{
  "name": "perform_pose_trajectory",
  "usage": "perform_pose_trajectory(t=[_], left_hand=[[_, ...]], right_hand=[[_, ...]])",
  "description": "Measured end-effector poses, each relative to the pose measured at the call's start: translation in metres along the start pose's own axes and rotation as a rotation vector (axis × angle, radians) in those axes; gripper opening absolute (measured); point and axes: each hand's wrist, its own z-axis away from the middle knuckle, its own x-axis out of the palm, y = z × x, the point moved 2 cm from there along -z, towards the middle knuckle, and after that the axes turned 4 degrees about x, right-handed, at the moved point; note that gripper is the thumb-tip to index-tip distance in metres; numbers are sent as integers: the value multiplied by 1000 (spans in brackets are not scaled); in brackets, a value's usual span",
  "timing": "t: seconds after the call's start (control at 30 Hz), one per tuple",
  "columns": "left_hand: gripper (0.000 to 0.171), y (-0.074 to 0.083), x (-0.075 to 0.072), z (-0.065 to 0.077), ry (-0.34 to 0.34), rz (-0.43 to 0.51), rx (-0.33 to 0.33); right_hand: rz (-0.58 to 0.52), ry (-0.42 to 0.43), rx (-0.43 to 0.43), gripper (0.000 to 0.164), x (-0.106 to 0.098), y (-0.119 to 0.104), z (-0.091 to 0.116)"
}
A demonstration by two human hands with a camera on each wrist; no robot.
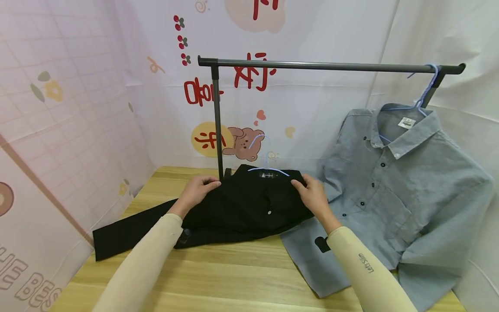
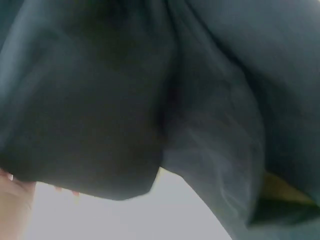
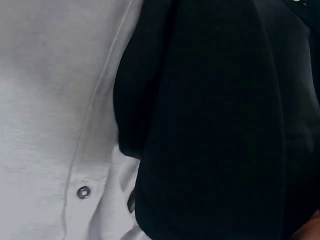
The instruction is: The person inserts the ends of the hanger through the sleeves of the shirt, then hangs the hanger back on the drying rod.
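Note:
A black long-sleeved shirt (image 1: pixel 249 203) is held up by its shoulders between both hands, with one sleeve stretched out to the left on the table. My left hand (image 1: pixel 196 194) pinches the left shoulder, and my right hand (image 1: pixel 313 196) pinches the right one, thumb on top. A light blue hanger (image 1: pixel 266 168) shows at the neck, its hook upward and its lower part hidden by the cloth. Dark cloth (image 2: pixel 90 115) fills most of the left wrist view. In the right wrist view, black fabric (image 3: pixel 215 125) overlaps a grey shirt (image 3: pixel 50 110).
A dark metal rack has a horizontal rail (image 1: pixel 319 66) and a left post (image 1: pixel 217 117) behind the black shirt. The grey-blue shirt (image 1: pixel 393 190) hangs at its right end on a blue hanger (image 1: pixel 422 96), its lower part spread over the wooden table (image 1: pixel 234 277). Printed cloth (image 1: pixel 156 108) lines the back.

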Motion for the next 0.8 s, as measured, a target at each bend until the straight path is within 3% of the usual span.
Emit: perform_pose_trajectory(t=[0.1, 0.2, 0.37, 0.47, 0.6, 0.67, 0.8], left_hand=[[28, -7, -10, 2, 8, -17, -3], [28, -5, -14, 2, 12, -74, 20], [47, 15, 0, -3, 13, -136, 122], [51, 28, 13, -5, 10, -85, 155], [43, 34, 19, -3, 36, -11, 118], [41, 33, 15, -3, 46, 10, 95], [41, 26, -2, -5, 82, 65, 83]], right_hand=[[-20, 9, 21, 26, -4, 4, -2], [-14, 6, 10, 26, -5, 1, -1], [-37, 5, -23, 26, 0, -15, 2], [-53, -3, -51, 28, 4, -22, 4], [-17, 5, -60, 31, 9, -22, 6], [40, 32, -67, 38, 8, -17, 6], [163, 70, -18, 72, 5, 4, 6]])
